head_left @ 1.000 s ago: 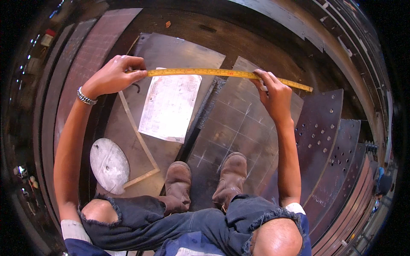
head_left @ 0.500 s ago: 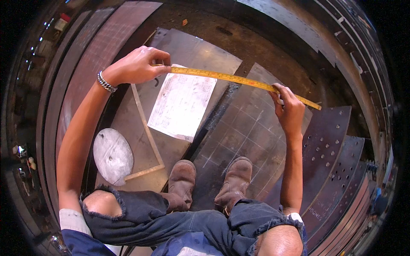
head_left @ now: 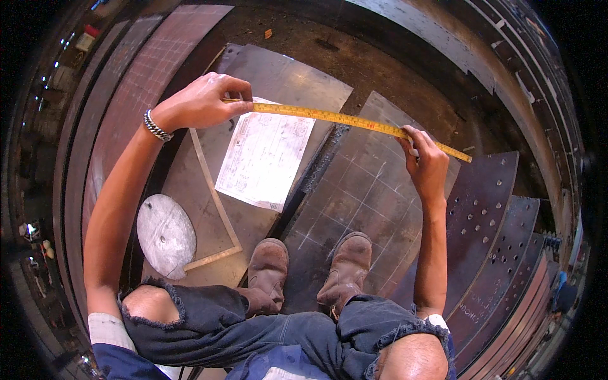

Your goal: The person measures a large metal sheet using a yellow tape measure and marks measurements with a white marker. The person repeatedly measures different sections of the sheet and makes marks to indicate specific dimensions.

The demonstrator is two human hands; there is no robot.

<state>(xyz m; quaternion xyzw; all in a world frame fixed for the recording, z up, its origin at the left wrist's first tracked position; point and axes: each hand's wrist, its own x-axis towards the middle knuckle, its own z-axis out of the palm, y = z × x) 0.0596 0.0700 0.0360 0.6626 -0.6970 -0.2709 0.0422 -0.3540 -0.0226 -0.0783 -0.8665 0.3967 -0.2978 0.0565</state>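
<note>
While between hands (head_left: 202,101), tape measure (head_left: 342,118) taut.

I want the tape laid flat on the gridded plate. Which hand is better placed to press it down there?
Probably the right hand: it pinches the tape directly over the gridded plate, while the left hand holds its end over the paper.

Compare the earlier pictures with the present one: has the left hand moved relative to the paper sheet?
Yes. The left hand, pinching the yellow tape measure, now sits at the paper sheet's top-left corner; earlier it lay further left, clear of it.
</note>
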